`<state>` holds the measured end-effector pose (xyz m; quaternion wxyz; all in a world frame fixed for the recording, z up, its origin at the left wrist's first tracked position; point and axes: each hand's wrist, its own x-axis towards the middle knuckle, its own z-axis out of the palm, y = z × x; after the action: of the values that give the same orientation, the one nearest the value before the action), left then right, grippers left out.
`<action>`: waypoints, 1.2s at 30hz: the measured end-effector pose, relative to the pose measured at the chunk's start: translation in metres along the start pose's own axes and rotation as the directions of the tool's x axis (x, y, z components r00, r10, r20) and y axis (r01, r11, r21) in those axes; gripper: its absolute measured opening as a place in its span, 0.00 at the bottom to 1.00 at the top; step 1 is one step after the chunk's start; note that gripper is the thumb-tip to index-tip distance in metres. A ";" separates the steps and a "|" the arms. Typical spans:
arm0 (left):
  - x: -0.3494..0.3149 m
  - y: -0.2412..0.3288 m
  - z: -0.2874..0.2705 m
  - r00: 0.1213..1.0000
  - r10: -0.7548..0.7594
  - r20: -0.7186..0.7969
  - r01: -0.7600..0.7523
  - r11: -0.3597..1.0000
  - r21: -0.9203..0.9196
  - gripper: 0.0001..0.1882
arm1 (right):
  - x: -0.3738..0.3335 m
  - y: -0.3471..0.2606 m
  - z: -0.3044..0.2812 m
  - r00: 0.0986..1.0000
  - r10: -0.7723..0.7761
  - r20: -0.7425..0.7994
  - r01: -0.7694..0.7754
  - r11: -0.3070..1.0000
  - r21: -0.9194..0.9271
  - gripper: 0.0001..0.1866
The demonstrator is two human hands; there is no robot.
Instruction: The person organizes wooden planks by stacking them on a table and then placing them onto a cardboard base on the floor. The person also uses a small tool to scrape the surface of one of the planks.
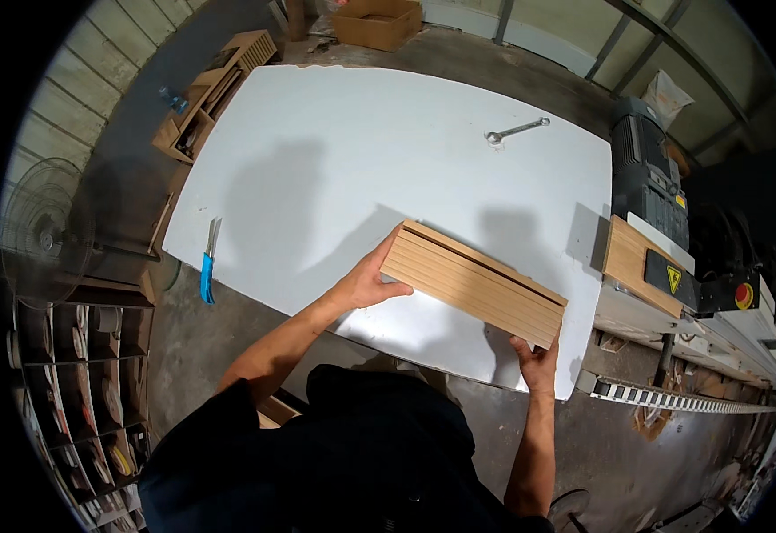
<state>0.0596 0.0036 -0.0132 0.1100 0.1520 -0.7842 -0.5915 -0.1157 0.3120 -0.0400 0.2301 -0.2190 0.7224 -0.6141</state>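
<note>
A stack of several thin wooden boards (472, 282), long and light brown, lies on the near part of a white table (352, 151). My left hand (372, 281) grips its left end, thumb on top. At the stack's right near corner my right hand (537, 360) holds it from below. Both forearms come up from the lower edge.
A metal wrench (516, 131) lies on the far right of the table. A blue-handled tool (207, 264) rests at the table's left edge. A machine (663, 231) with a roller track stands to the right. A fan (41, 235), shelves and a cardboard box (376, 19) surround the table.
</note>
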 end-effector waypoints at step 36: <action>0.016 0.050 -0.040 0.872 -0.441 0.214 0.482 0.849 -0.214 0.45 | 0.025 -0.063 -0.037 0.885 0.399 0.238 -0.427 0.901 0.079 0.39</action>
<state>0.0538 -0.0252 0.0458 -0.0788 0.2735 -0.6458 -0.7085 -0.1556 0.3163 0.0258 0.4466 -0.1099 0.6817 -0.5689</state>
